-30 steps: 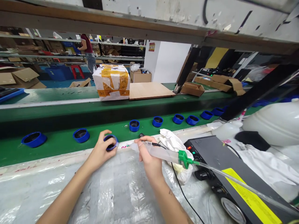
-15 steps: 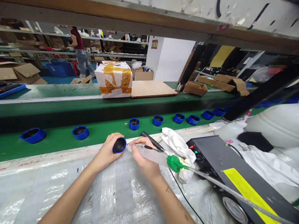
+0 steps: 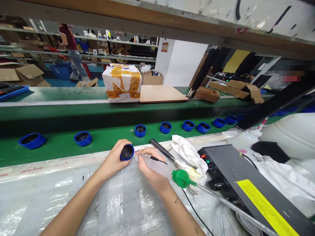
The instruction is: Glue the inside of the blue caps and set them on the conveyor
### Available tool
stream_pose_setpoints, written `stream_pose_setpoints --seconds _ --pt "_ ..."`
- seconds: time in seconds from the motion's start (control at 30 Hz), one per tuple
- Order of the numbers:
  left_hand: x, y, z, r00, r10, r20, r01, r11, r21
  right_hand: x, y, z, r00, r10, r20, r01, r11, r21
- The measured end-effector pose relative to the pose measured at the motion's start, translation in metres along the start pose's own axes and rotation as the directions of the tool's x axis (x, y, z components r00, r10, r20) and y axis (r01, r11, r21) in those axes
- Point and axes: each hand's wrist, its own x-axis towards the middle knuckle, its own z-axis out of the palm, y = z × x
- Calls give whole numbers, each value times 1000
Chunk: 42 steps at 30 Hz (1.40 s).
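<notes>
My left hand (image 3: 113, 161) is wrapped round a small blue cap (image 3: 127, 152), tilted so its black inside faces my right hand. My right hand (image 3: 150, 167) grips a clear syringe dispenser (image 3: 159, 165) with a green end cap (image 3: 180, 178), its tip pointing at the blue cap's rim. A clear tube (image 3: 221, 201) runs from the green cap to the right. Both hands hover over the plastic-covered bench (image 3: 118, 203) near the green conveyor belt (image 3: 61, 146).
A row of several blue caps (image 3: 140, 130) sits on the belt. A black tool handle (image 3: 162, 149) and a white rag (image 3: 188, 152) lie right of my hands. A grey controller box (image 3: 236, 177) stands at right. A taped parcel (image 3: 122, 82) sits beyond; a person (image 3: 71, 52) walks far back.
My left hand has brought the blue cap off the belt edge and tilted it toward the syringe. My right hand has moved the syringe tip left to the cap.
</notes>
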Motion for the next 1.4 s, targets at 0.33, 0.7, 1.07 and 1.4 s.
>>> stream_pose_setpoints --seconds 0.33,0.7,1.07,1.4 --pt "0 2 0 999 -33 28 35 998 -55 -2 2 1 998 48 38 -48 999 14" --pt "-1 3 -2 997 -54 62 60 994 -90 -5 0 9 998 31 55 -34 999 41" --pt "-3 6 -1 994 -52 92 64 989 -136 -6 -6 14 998 35 47 -38 997 65" --pt "-2 10 -3 989 -48 143 75 979 -192 -4 -11 14 999 17 29 -20 993 114"
